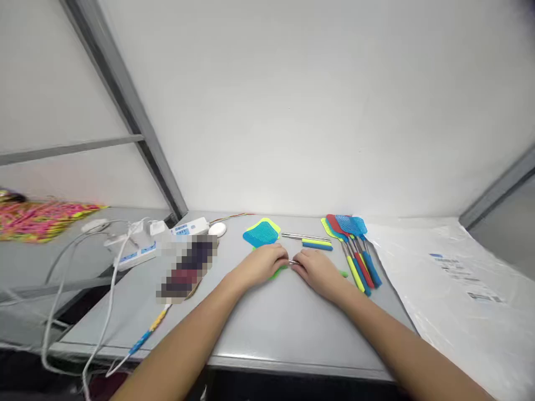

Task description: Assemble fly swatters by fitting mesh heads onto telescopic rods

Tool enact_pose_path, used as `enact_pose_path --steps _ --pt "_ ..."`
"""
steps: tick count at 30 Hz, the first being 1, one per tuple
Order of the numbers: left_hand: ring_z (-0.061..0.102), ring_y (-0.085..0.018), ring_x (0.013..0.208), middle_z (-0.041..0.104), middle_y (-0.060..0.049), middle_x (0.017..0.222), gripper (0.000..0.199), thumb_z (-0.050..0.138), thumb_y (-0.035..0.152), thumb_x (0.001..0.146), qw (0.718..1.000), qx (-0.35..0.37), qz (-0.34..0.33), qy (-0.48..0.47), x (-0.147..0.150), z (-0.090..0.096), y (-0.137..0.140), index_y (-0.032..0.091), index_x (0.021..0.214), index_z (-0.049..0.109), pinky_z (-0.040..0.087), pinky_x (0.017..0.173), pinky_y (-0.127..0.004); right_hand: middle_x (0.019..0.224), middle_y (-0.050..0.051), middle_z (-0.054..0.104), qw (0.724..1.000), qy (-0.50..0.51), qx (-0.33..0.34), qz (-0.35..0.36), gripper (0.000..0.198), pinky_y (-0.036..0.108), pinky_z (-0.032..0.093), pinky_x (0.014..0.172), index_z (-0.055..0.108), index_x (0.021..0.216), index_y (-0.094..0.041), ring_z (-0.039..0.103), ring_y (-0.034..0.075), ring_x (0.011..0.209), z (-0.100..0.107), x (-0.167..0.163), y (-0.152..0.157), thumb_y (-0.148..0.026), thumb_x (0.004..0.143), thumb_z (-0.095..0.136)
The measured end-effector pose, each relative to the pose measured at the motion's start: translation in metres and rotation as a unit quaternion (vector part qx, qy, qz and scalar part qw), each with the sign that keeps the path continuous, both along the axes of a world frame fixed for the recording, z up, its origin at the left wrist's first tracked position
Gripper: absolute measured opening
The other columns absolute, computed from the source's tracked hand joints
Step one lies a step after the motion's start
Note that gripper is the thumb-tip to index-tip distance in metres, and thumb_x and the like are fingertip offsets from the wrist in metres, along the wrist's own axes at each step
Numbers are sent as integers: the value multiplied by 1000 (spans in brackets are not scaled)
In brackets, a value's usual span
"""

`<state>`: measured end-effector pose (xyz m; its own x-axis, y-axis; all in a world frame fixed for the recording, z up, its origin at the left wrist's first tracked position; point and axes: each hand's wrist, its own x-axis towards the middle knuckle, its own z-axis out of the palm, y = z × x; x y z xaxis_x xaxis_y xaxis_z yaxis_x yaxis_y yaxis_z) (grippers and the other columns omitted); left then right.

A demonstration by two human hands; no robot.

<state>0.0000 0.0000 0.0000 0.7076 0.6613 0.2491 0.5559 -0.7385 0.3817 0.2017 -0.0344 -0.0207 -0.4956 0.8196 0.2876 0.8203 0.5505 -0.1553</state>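
Both my hands are closed over a green fly swatter (279, 271), low above the grey table. My left hand (267, 262) grips it at the left, with a bit of green showing under the fingers. A short length of its metal rod shows between the two hands. My right hand (315, 267) pinches the rod, and a green tip sticks out beyond the wrist. Behind my left hand lie loose swatter heads, a blue one (262, 234) over a yellow one. Farther back are metal rods (292, 235) and blue and yellow handles (317, 245).
Several whole fly swatters (353, 245) lie to the right, beside a white plastic sheet (455, 278). On the left are power strips (190, 227), white cables (109, 301), a round white object (217, 229) and a blurred-out device. A wall stands behind the table (267, 334).
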Motion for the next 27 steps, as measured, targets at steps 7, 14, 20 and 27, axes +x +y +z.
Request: enact_pose_path --steps 7,14,20,27 --pt "57 -19 83 63 -4 88 25 40 32 94 1000 -8 6 -21 0 5 0 21 87 61 41 72 -28 85 3 63 1000 -1 7 -25 24 28 34 70 60 94 -21 56 17 83 4 1 -3 -33 96 40" --pt "57 -20 82 62 -4 86 26 42 38 92 997 -25 56 -41 -9 15 4 21 86 60 40 71 -30 84 3 63 996 5 22 -86 27 26 31 63 60 91 -22 57 15 77 15 11 -3 -34 97 37" --pt "55 -23 91 60 -4 91 26 59 47 80 997 -54 51 -15 -12 14 2 23 90 64 40 74 -31 79 2 64 991 42 57 -117 38 27 31 66 66 83 -23 56 15 75 21 22 -1 -46 95 39" --pt "47 -27 102 56 -5 105 35 59 53 79 998 -3 47 45 -3 7 -4 26 101 63 36 84 -38 72 2 63 987 37 64 -145 46 27 26 59 66 69 -23 55 14 69 19 23 2 -54 92 40"
